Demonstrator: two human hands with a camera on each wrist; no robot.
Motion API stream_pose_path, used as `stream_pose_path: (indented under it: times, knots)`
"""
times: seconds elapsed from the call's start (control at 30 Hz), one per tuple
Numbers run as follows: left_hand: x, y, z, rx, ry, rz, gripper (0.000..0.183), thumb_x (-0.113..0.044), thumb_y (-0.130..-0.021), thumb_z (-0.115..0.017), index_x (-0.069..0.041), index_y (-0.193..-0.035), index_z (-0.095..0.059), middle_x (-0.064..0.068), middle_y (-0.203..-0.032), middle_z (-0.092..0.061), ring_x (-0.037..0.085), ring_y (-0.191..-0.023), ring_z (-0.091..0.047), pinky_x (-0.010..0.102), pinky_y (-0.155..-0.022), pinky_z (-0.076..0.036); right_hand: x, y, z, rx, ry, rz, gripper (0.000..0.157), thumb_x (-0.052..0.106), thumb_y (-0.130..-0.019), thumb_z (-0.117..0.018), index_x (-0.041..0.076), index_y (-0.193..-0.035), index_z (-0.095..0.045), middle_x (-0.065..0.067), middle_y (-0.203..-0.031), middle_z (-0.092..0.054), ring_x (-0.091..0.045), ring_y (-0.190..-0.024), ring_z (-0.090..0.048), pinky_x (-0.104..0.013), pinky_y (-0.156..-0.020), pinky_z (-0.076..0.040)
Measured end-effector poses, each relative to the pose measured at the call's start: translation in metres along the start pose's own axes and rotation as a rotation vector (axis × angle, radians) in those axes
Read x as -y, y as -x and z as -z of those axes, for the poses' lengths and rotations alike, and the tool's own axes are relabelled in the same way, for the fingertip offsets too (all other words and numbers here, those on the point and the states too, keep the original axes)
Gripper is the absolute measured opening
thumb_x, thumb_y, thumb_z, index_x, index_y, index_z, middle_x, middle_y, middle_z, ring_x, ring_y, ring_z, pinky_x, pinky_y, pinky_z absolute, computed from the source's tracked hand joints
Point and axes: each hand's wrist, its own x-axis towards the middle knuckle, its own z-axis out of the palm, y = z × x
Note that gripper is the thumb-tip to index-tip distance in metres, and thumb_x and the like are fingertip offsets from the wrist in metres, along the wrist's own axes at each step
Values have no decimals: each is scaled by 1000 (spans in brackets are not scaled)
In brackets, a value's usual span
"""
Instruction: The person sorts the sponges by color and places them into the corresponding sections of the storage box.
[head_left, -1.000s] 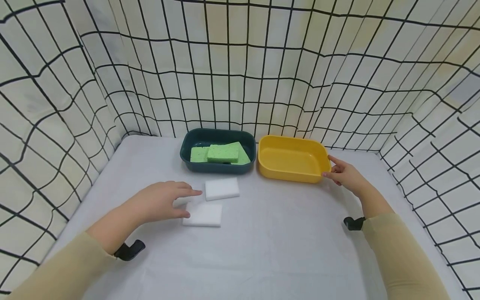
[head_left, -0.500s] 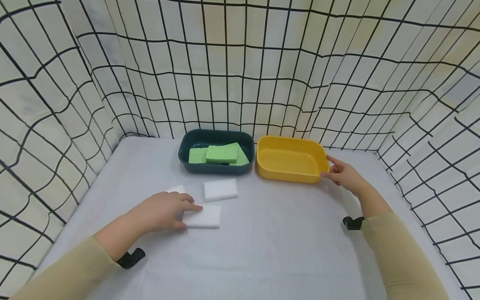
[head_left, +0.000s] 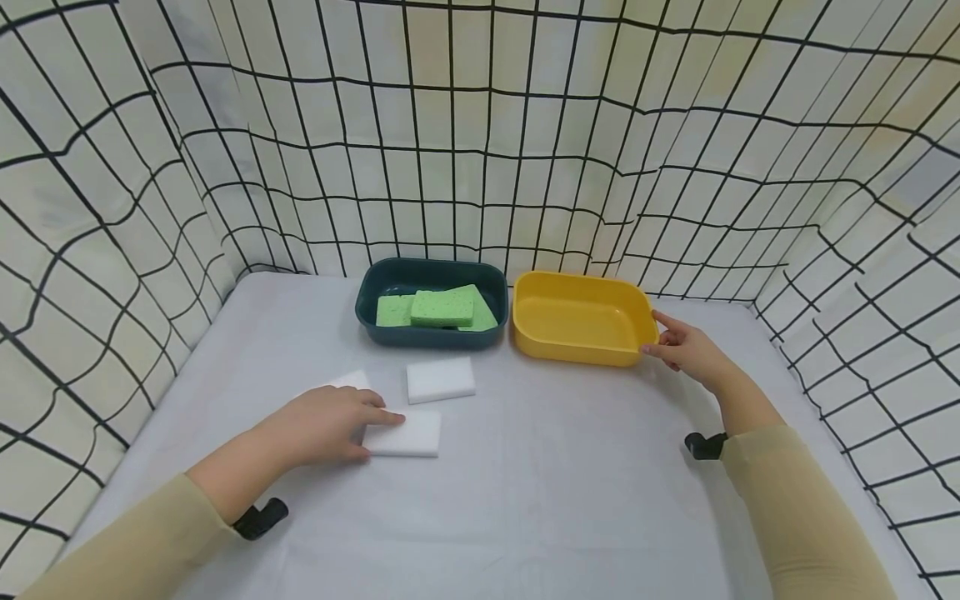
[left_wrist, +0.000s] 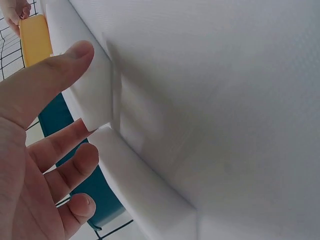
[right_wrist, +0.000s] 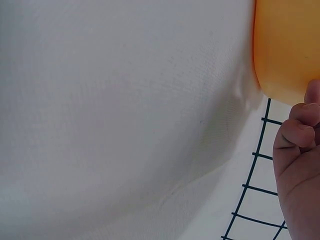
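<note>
My left hand (head_left: 322, 429) is at a white melamine sponge (head_left: 416, 435) lying on the table, thumb at its near side and index finger across its top. In the left wrist view the thumb and index finger straddle this sponge (left_wrist: 92, 95), while the other fingers are loosely bent beside it. Another white sponge (head_left: 441, 380) lies just behind. A third white piece (head_left: 352, 379) is partly hidden by my left hand. At the right end of a yellow tray (head_left: 577, 354), my right hand (head_left: 690, 350) holds the wall between thumb and index finger, other fingers curled.
A dark green tray (head_left: 431, 337) with several light green sponges (head_left: 442, 308) stands left of the yellow one. White cloth covers the table (head_left: 525, 500). Black grid panels (head_left: 487, 167) enclose the back and both sides.
My left hand has moved slightly down onto the nearer white sponge, and a third white piece behind the hand has come into sight. My right hand stays at the yellow tray.
</note>
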Motion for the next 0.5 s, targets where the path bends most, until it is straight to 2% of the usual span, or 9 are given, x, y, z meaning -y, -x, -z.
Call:
stream_pose_path:
  times: [0.17, 0.5]
  knots:
    - [-3, 0, 2, -1, 10, 14, 52, -33, -80, -81, -32, -130, -67, 3, -123, -65, 26, -115, -61, 47, -91, -50, 1, 1, 0, 2, 3, -10, 97, 49, -89, -72, 23, -161, -13, -13, -98, -52, -26, -78, -50, -34, -79, -43]
    - [-8, -2, 19, -78, 25, 19, 51, -36, -81, -81, -32, -131, -67, 5, -127, -63, 31, -112, -63, 49, -88, -52, 4, 2, 0, -1, 26, -19, 100, 54, -86, -72, 23, -161, -13, -13, -96, -52, -27, -77, -51, -35, -79, -42]
